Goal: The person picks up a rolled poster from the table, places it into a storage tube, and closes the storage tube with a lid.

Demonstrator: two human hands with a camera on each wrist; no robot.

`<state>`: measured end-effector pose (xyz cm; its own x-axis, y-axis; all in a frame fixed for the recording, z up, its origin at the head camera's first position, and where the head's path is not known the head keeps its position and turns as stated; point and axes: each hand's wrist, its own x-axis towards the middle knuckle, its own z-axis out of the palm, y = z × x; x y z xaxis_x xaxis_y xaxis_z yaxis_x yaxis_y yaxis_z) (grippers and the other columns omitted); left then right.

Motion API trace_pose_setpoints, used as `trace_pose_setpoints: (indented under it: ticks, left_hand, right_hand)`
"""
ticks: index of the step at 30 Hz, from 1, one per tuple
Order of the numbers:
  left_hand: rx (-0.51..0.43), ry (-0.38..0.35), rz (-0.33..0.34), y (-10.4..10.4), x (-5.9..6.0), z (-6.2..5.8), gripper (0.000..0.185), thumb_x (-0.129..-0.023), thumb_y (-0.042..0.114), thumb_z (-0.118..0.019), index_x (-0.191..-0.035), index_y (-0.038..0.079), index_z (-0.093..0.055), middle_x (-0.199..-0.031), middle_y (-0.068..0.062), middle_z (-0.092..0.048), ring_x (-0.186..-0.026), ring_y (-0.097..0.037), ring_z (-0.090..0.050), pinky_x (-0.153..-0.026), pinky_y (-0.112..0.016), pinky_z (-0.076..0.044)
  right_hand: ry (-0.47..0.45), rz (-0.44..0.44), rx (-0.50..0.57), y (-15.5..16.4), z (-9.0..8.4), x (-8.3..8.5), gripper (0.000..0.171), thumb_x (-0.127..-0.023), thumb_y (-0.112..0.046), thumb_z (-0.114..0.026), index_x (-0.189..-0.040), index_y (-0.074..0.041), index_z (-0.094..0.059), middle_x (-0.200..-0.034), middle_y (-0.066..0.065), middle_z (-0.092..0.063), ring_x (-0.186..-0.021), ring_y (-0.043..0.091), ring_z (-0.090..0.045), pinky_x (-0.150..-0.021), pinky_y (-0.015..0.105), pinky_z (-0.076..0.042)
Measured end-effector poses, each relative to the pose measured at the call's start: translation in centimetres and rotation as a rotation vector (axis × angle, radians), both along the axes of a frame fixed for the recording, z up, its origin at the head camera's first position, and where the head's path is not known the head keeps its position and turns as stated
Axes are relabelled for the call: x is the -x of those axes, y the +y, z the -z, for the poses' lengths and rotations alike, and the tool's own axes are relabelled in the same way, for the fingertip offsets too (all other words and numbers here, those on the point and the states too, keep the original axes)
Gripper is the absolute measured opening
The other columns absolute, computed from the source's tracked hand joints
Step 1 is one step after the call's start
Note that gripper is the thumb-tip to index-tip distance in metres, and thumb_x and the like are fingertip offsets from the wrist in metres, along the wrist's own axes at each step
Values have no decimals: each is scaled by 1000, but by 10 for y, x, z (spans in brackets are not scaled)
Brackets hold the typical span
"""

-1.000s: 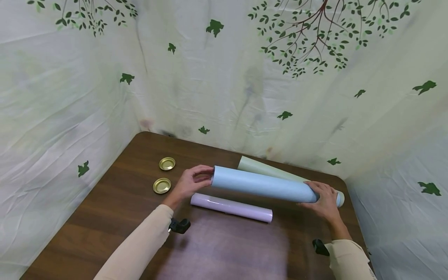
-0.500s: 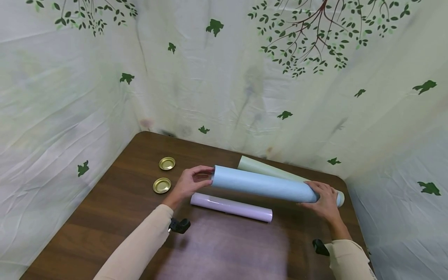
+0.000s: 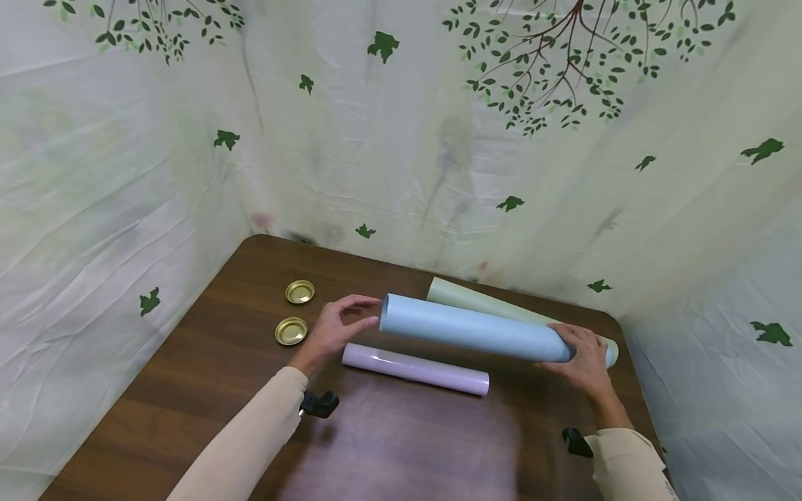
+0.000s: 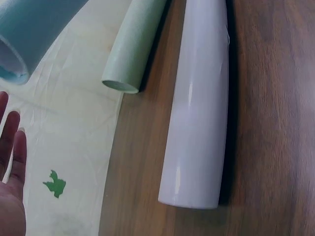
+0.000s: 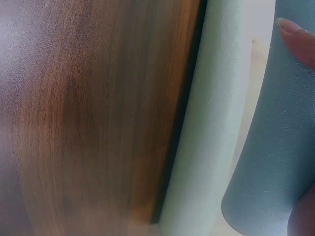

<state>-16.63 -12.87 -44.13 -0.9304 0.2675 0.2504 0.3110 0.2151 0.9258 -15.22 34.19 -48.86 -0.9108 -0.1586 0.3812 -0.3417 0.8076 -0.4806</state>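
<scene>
- While I look down from the head camera, my right hand (image 3: 585,358) is curled round the right end of the blue roll (image 3: 470,328), fingers over the top and thumb below; the right wrist view shows a fingertip (image 5: 298,37) pressed on its textured skin.
- My left hand (image 3: 335,325) is at the roll's left end with fingers spread and relaxed. In the left wrist view the fingers (image 4: 11,142) are straight and stand just short of the roll's open mouth (image 4: 12,61), so that hand grips nothing.
- The blue roll is raised off the table (image 3: 401,445), slanting down toward the right, over the far right part of the top.
- Its left end is a hollow opening; I cannot tell if anything is inside.
- A green roll (image 3: 476,300) lies behind it along the far edge, its right end at the far right corner, mouth open at the left (image 4: 120,86).
- A lilac roll (image 3: 415,369) lies flat nearer me, below the blue one, near the middle of the table.
- Two shallow gold lids (image 3: 291,331), (image 3: 300,291) sit hollow side up near the far left edge, nothing in them.
- Both arms wear beige sleeves (image 3: 250,435).
</scene>
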Motion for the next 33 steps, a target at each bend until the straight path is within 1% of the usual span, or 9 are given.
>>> trace_pose_setpoints:
  ticks: [3, 6, 12, 15, 19, 22, 24, 29, 33]
  left_hand:
    - [17, -2, -39, -7, -1, 0, 32, -85, 4, -72, -116, -5, -65, -115, -18, -66, -111, -32, -59, -94, -33, -47]
    - [-7, -25, -65, -16, 0, 2, 34, -86, 6, -72, -118, -4, -65, -118, -18, -65, -113, -28, -57, -93, -23, -44]
    - [-38, -27, -121, -36, -1, 5, 38, -85, 5, -72, -121, -6, -62, -123, -22, -62, -111, -14, -55, -94, -21, -40]
    - [-5, 6, -168, -46, 0, 10, 40, -84, 3, -73, -121, -7, -62, -123, -23, -61, -112, -18, -54, -95, -22, -39]
    - [30, 28, -239, -63, 8, 34, 44, -83, 6, -75, -124, -3, -61, -126, -19, -60, -121, -28, -49, -100, -30, -36]
    - [60, -10, -277, -76, 15, 56, 50, -82, 14, -77, -128, 3, -60, -132, -15, -56, -128, -29, -43, -104, -43, -33]
    - [80, -38, -306, -84, 17, 66, 53, -81, 19, -79, -129, 7, -60, -134, -13, -54, -130, -29, -40, -105, -50, -31]
    - [111, -100, -372, -101, 18, 83, 57, -78, 25, -81, -128, 7, -60, -136, -15, -53, -133, -32, -38, -108, -56, -25]
    - [167, -150, -388, -111, 17, 92, 60, -79, 28, -80, -130, 7, -58, -140, -17, -49, -135, -36, -36, -108, -58, -26]
  right_hand:
    - [-2, 4, -4, 0, -1, -1, 74, -53, -15, -93, -120, -1, -63, -120, 25, -57, -110, 44, -42, -89, 64, -18]
    - [-1, 5, -2, 1, -1, -2, 74, -53, -14, -93, -119, -1, -63, -120, 26, -57, -110, 45, -43, -89, 64, -18]
    - [-1, 5, 17, 1, 0, -2, 74, -53, -13, -93, -119, 0, -63, -121, 27, -56, -110, 45, -42, -89, 63, -17]
    - [1, 8, 11, 1, 1, -2, 75, -53, -14, -93, -120, 0, -63, -121, 26, -56, -110, 45, -42, -89, 63, -17]
    - [7, 10, 5, 2, 0, -2, 74, -53, -13, -93, -119, -1, -63, -120, 26, -57, -110, 45, -42, -88, 63, -18]
    - [4, 13, 10, 2, 0, -3, 74, -52, -13, -93, -119, -1, -64, -120, 27, -57, -110, 45, -42, -88, 63, -18]
    - [1, 15, 15, 2, 0, -4, 74, -53, -13, -94, -119, -1, -64, -120, 27, -57, -110, 45, -42, -89, 63, -18]
    - [-5, 17, 21, 1, -1, -4, 74, -54, -15, -93, -121, -1, -63, -121, 26, -57, -112, 45, -41, -89, 63, -18]
    - [-7, 22, 25, 2, 0, -4, 73, -54, -15, -93, -120, -2, -64, -122, 26, -57, -112, 45, -42, -89, 62, -19]
